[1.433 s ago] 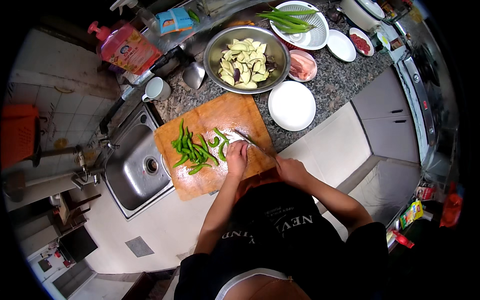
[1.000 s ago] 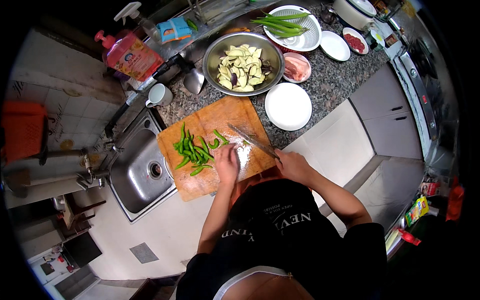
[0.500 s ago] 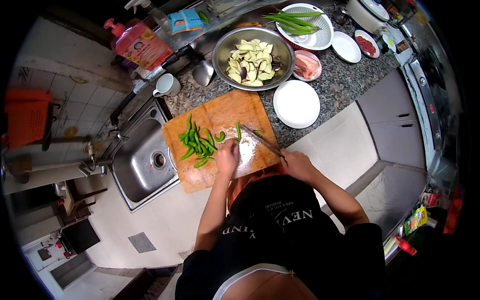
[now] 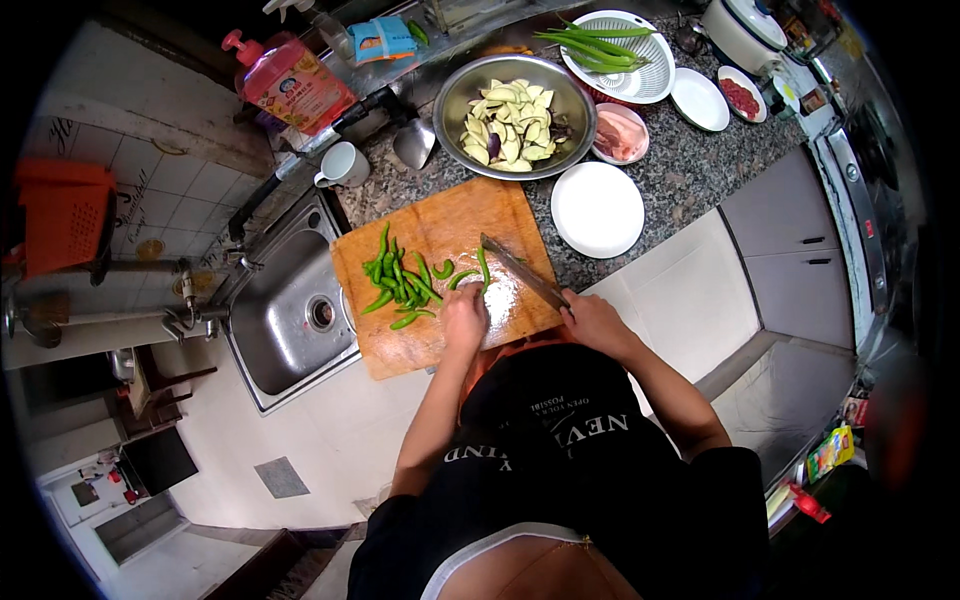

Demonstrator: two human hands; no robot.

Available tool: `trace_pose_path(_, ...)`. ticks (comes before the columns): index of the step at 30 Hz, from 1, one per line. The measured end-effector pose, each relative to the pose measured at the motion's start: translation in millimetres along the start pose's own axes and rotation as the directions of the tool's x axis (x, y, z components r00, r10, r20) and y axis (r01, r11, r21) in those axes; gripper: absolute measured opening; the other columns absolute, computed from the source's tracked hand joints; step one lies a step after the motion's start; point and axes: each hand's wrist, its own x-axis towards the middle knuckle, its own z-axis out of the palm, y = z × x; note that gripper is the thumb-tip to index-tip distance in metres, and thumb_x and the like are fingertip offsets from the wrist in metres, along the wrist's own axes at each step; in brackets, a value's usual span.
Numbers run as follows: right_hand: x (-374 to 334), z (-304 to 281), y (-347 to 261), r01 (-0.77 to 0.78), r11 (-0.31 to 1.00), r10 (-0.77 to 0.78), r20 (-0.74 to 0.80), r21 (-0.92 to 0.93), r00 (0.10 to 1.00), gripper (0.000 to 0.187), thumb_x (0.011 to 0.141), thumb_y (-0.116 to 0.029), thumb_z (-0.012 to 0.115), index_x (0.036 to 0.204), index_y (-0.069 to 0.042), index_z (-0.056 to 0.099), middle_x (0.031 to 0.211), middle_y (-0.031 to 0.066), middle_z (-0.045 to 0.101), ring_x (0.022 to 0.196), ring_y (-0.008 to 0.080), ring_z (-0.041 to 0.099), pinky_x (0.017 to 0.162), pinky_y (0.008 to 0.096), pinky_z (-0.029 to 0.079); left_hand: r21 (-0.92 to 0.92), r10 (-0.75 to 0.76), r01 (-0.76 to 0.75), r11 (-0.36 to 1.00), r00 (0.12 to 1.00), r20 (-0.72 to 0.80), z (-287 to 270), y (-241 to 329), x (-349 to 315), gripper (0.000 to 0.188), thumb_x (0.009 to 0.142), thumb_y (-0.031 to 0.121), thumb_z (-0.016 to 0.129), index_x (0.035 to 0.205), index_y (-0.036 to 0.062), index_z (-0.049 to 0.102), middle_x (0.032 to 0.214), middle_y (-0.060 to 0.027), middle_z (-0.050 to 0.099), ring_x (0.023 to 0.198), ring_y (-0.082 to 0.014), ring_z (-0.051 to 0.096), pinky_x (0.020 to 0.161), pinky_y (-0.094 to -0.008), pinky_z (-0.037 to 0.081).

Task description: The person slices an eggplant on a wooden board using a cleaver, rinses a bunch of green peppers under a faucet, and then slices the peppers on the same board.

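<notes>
A wooden cutting board (image 4: 455,215) lies on the granite counter beside the sink. A pile of green chili peppers (image 4: 400,285) sits on its left half. My left hand (image 4: 465,315) presses down on a green pepper (image 4: 484,268) near the board's front edge. My right hand (image 4: 592,318) grips the handle of a kitchen knife (image 4: 520,270), whose blade lies across the board next to that pepper.
A steel sink (image 4: 285,310) is left of the board. Behind it stand a metal bowl of sliced eggplant (image 4: 515,115), an empty white plate (image 4: 597,208), a white colander of long green beans (image 4: 615,50), small dishes of meat (image 4: 620,135), a white mug (image 4: 340,165) and a pink soap bottle (image 4: 290,85).
The knife has shifted on the board from tip-down cutting to lying angled beside a single pepper. My left hand stays at the board's front edge. The view has shifted slightly.
</notes>
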Motion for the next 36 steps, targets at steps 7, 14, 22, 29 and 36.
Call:
trace_pose_path(7, 1.4, 8.2, 7.7, -0.004, 1.0, 0.004, -0.004, 0.016, 1.0, 0.03, 0.085, -0.02, 0.046, 0.108, 0.0, 0.049, 0.077, 0.0238, 0.06, 0.074, 0.0408, 0.058, 0.067, 0.0503, 0.045, -0.152, -0.091, 0.091, 0.984, 0.996, 0.004, -27.0, -14.2, -39.1, 0.012, 0.078, 0.004, 0.057, 0.089, 0.0049, 0.062, 0.084, -0.0115, 0.06, 0.079, -0.0316, 0.058, 0.069, -0.0381, 0.047)
trace_pose_path(14, 3.1, 9.0, 8.1, -0.009, 1.0, 0.009, 0.016, -0.005, 1.0, 0.03, 0.085, -0.02, 0.046, 0.108, 0.0, 0.049, 0.078, 0.0235, 0.06, 0.075, 0.0406, 0.058, 0.067, 0.0499, 0.045, 0.077, 0.077, -0.07, 0.995, 0.992, -0.095, -45.1, -17.6, -19.4, 0.028, 0.068, -0.004, 0.053, 0.09, 0.0077, 0.064, 0.09, -0.01, 0.058, 0.087, -0.0289, 0.053, 0.079, -0.0365, 0.043)
trace_pose_path(22, 3.1, 5.9, 5.1, 0.012, 1.0, -0.012, 0.024, -0.002, 1.0, 0.03, 0.085, -0.018, 0.046, 0.108, 0.001, 0.049, 0.077, 0.0236, 0.06, 0.074, 0.0404, 0.058, 0.067, 0.0502, 0.045, 0.269, 0.226, -0.297, 0.916, 0.937, 0.267, -38.4, -27.9, 32.5, 0.025, 0.066, 0.003, 0.057, 0.089, 0.0089, 0.066, 0.087, -0.0101, 0.057, 0.086, -0.0278, 0.053, 0.078, -0.0353, 0.044)
trace_pose_path(29, 0.9, 13.6, 10.4, -0.004, 1.0, 0.004, 0.004, 0.023, 1.0, 0.032, 0.084, -0.018, 0.045, 0.11, 0.001, 0.049, 0.076, 0.0243, 0.06, 0.073, 0.0409, 0.058, 0.067, 0.0505, 0.045, 0.126, 0.055, -0.067, 0.99, 0.994, 0.095, -37.5, 20.1, 24.5, 0.021, 0.073, 0.013, 0.065, 0.092, 0.0044, 0.063, 0.09, -0.0149, 0.061, 0.086, -0.0313, 0.057, 0.073, -0.04, 0.046)
trace_pose_path(36, 0.0, 13.1, 8.6, 0.025, 1.0, -0.025, -0.011, 0.015, 1.0, 0.03, 0.084, -0.016, 0.045, 0.108, 0.001, 0.049, 0.075, 0.0243, 0.059, 0.072, 0.0408, 0.058, 0.065, 0.0504, 0.046, 0.021, -0.081, 0.081, 0.996, 0.996, -0.031, -8.0, 18.5, 9.2, 0.021, 0.075, 0.016, 0.065, 0.092, 0.0053, 0.06, 0.086, -0.017, 0.06, 0.08, -0.0338, 0.055, 0.072, -0.0417, 0.045)
